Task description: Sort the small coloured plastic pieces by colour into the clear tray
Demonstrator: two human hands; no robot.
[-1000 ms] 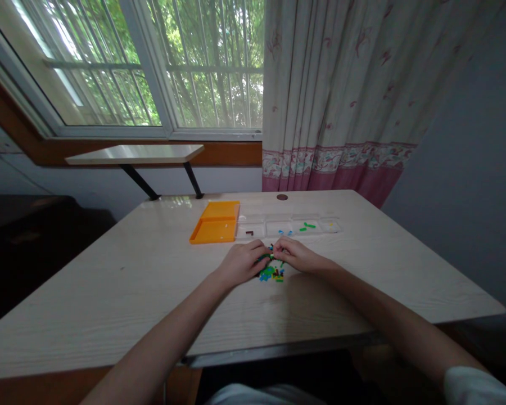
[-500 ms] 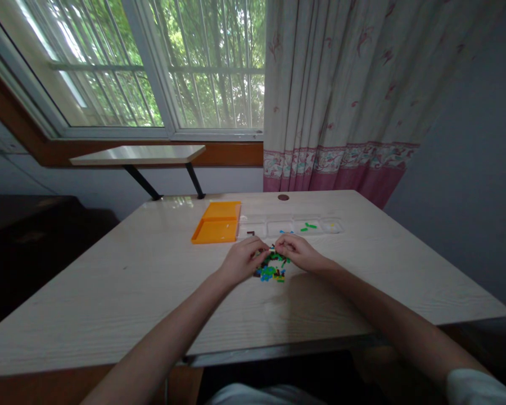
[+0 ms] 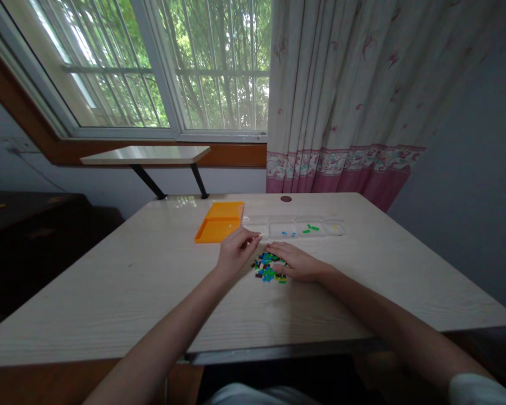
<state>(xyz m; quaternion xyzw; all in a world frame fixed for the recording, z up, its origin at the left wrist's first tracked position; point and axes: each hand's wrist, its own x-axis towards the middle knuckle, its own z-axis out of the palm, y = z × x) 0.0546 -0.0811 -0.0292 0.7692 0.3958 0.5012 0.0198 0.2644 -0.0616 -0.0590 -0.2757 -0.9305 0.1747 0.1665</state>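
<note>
Pile of small loose pieces (image 3: 269, 274), blue, green, brown, yellow and white, heaped on a pale wood-grain tabletop (image 3: 152, 304); reference point for all entries. Left hand (image 3: 237, 251): beyond the pile and to its left, raised clear of it, thumb and fingertips pinched together on one slim pale piece (image 3: 262, 234), whose end projects to the right. Right hand (image 3: 299, 263): palm down at the right side of the pile, thumb apart from the fingers, the fingers extended along the pile's far edge; whether any fingertip touches a piece cannot be told. Clear compartmented tray (image 3: 281, 225): beyond the pile, running off to its right; contents, blue pieces (image 3: 293, 234) almost straight beyond the pile, green pieces (image 3: 314, 228) farther right, a yellow piece (image 3: 335, 226) farthest right; its leftmost compartment partly hidden by the left hand. Orange case (image 3: 213, 232), lying unfolded: beyond the pile and to its left, one small white piece (image 3: 230, 226) inside. White-topped shelf (image 3: 147, 154) on black supports (image 3: 199, 180): well beyond the pile, to its left.
</note>
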